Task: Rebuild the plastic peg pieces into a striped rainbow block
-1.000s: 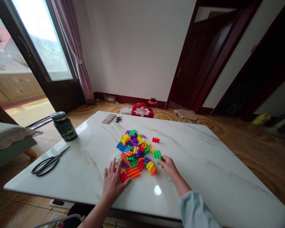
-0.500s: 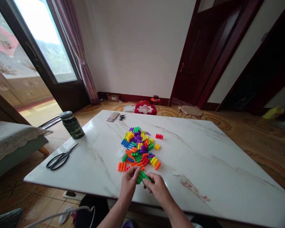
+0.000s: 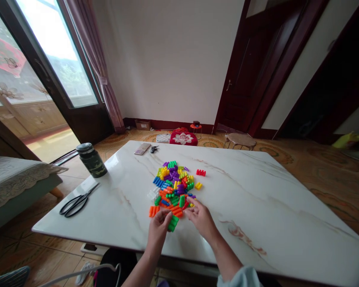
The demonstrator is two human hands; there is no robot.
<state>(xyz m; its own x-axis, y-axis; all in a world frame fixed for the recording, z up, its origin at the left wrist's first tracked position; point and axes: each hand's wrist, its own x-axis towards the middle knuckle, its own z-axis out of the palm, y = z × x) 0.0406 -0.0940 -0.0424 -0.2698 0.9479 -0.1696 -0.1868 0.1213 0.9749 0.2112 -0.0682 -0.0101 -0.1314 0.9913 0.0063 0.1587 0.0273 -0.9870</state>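
My left hand [image 3: 159, 228], near the front edge of the table, pinches a green plastic toy block [image 3: 173, 223] made of joined rounded bars. To its right is my right hand [image 3: 200, 217], with thumb and index finger apart and nothing between them. Just beyond those fingertips is a smaller green block [image 3: 182, 201]; whether it lies on the pile or is in the air I cannot tell. Behind both hands spreads a pile of similar blocks in many colours, with orange blocks [image 3: 177, 211] closest and purple blocks [image 3: 174, 174] farther back.
The white marble-patterned table [image 3: 242, 191] carries black-handled scissors [image 3: 79, 201] and a dark jar [image 3: 91, 160] at left. A phone [image 3: 142, 149] and keys [image 3: 154, 149] lie at the back. A red block [image 3: 201, 172] and a yellow block [image 3: 198, 186] sit right of the pile.
My hands have come apart. The green piece they both held is now two: one stays in my left hand, the smaller one is by the pile, off my right fingertips.
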